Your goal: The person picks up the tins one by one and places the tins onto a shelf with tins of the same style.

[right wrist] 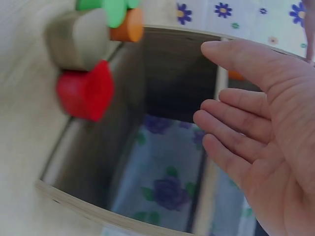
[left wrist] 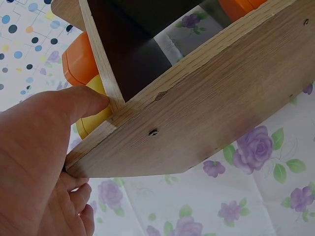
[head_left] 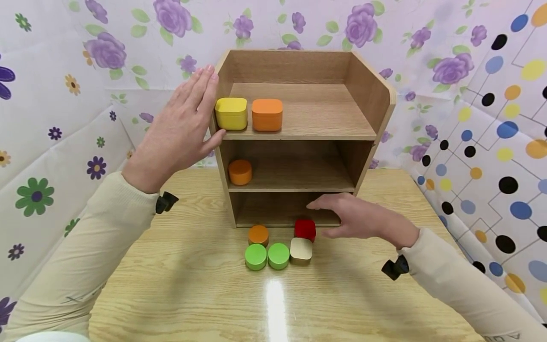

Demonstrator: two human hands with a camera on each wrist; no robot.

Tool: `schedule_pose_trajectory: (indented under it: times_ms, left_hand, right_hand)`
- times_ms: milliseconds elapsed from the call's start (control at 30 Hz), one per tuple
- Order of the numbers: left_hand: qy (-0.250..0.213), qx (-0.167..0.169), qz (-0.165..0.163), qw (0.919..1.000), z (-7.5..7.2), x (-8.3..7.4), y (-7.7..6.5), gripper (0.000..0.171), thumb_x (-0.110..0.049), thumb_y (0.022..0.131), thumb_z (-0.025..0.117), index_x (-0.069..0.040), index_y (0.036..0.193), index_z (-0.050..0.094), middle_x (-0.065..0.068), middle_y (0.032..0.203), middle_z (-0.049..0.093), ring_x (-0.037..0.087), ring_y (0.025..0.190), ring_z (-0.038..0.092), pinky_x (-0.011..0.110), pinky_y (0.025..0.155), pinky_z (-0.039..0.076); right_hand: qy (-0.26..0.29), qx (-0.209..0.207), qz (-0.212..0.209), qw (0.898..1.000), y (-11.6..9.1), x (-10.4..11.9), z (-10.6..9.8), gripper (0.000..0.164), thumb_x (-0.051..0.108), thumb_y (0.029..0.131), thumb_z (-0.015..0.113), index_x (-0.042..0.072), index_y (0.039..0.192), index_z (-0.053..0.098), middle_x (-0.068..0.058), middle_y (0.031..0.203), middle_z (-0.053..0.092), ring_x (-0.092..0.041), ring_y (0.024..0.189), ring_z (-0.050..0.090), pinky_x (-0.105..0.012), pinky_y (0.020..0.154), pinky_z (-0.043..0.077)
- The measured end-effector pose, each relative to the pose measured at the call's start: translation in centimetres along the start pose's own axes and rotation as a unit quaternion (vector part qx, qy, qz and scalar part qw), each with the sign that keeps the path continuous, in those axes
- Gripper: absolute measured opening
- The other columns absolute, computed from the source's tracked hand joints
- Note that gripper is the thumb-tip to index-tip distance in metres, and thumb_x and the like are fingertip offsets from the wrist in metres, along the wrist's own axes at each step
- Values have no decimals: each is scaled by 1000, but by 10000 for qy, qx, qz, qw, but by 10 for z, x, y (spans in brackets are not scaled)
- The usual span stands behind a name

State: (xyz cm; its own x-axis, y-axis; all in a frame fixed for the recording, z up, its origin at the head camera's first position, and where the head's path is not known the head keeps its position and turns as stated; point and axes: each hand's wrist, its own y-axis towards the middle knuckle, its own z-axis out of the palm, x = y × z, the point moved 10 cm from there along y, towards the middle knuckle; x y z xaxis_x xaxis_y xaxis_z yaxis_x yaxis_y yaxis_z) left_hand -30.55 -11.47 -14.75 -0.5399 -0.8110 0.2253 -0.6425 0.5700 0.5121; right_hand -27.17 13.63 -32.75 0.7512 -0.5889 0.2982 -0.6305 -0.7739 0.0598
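My left hand (head_left: 181,123) holds the left side panel of a small wooden shelf unit (head_left: 295,135), its thumb on the front edge beside the top board. Close to that thumb, a yellow box (head_left: 231,114) and an orange box (head_left: 267,115) stand on the top board. An orange round box (head_left: 240,172) sits on the middle board. My right hand (head_left: 356,216) hovers before the bottom compartment, fingers apart, holding nothing. Just left of it is a red box (head_left: 305,230), behind a beige box (head_left: 301,251). In the right wrist view its palm and fingers (right wrist: 236,128) are visible.
Two green round boxes (head_left: 255,257) and another orange round box (head_left: 258,235) stand on the wooden table (head_left: 192,285) before the shelf unit. Flowered sheeting (head_left: 265,28) hangs behind and to the left; dotted sheeting (head_left: 491,142) is on the right.
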Motion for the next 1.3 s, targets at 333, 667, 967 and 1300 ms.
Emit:
schedule_pose_trajectory:
  times_ms: [333,667,967,1300]
  left_hand:
    - [15,-26,3,10000,-2,-1,0,93,-28,100,67,8,166,11,27,176,13,44,163,18,53,136,17]
    - [-37,13,-18,10000,0,-1,0,94,-30,101,66,7,166,9,26,176,11,43,164,16,51,137,14]
    - [-67,0,-18,10000,0,-1,0,93,-30,101,66,7,166,10,27,176,11,43,164,17,52,137,14]
    - [-79,110,-106,9999,1,1,0,94,-30,102,66,6,167,8,25,177,9,42,165,14,52,137,13]
  right_hand:
    - [241,150,179,9994,4,-22,50,58,19,93,82,-3,142,61,-18,142,67,-34,130,67,-49,106,59]
    - [-50,3,343,9994,8,-44,77,63,18,88,86,-3,142,61,-18,141,67,-37,130,66,-49,107,59]
    - [-154,-115,409,9990,15,-61,89,67,19,85,88,-2,142,62,-20,140,67,-39,133,63,-50,110,57]
    - [96,-7,553,9984,22,-68,99,63,16,84,86,0,140,63,-16,137,67,-32,126,66,-45,105,60]
